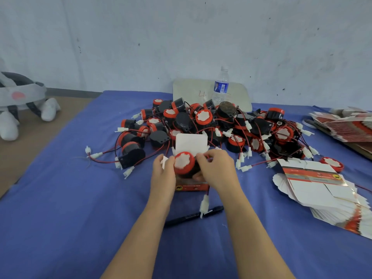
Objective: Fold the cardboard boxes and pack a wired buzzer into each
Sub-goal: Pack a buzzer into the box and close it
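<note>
Both hands met at the middle of the blue cloth (60,198), just near of the heap.

- Left hand (164,174): fingers curled round the left side of the small box (191,186), with a white side flap showing between the fingers.
- Right hand (216,170): fingers and thumb curled onto the buzzer (184,163) from its right side, clamped on it.
- The buzzer had a red rim and a white face turned toward the camera. It sat in the open mouth of the box, with part of its body above the opening.
- The box's top flap (191,144) stood up, white, behind the buzzer. Its near face showed a red band with print too blurred to read.
- A wire hung down from the box on the near side and ended in a white connector (204,206), which dangled over a black marker pen (193,216) lying on the cloth.

Surroundings:
- The pile of loose buzzers (211,125), black and red with tangled wires and white plugs, lay just beyond the hands.
- A fanned stack of flat boxes (322,190) lay near right, with a second stack (346,125) at far right.
- A single buzzer (332,164) lay beside the near stack.
- A water bottle (220,87) stood behind the pile, in front of a pale board (187,89) that leaned on the wall.
- A grey-and-white plush toy (18,105) lay far left, off the cloth.
</note>
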Demonstrator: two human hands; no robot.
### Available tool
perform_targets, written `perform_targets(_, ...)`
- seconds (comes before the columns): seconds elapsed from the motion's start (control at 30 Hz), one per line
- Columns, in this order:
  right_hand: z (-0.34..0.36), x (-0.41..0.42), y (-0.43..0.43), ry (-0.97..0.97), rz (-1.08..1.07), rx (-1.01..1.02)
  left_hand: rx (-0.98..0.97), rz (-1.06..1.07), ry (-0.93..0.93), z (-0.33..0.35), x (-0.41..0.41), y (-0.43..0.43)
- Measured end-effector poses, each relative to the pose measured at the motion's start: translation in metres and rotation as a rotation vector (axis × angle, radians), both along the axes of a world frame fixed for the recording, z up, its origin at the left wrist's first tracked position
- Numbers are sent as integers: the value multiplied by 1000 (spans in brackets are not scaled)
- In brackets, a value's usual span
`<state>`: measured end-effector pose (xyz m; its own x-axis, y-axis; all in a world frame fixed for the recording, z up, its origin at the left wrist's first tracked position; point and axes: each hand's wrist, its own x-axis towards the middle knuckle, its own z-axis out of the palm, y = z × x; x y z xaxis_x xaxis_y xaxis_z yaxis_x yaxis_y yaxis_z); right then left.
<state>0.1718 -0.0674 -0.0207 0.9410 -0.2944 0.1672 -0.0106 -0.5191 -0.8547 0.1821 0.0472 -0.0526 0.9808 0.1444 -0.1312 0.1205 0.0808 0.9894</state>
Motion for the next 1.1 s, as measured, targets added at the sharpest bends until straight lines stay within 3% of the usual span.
perform_targets(0.2,0,-2,4,60,-90,-421,26,9,-38,-4,-1,-1)
perform_targets(0.47,9,1,-5,168,-29,-472,123,1,-154,-12,-1,-4)
perform_targets(0.63,5,1,1,256,70,-617,166,49,-176,-16,2,-3)
perform_targets(0.8,7,-1,-2,309,145,-644,106,64,-175,-17,4,-1)
perform_targets(0.93,7,-3,-3,301,178,-670,194,-27,-207,-17,0,-4)
perform_targets(1.1,16,-21,-20,130,202,-336,297,-75,-264,-18,2,-7)
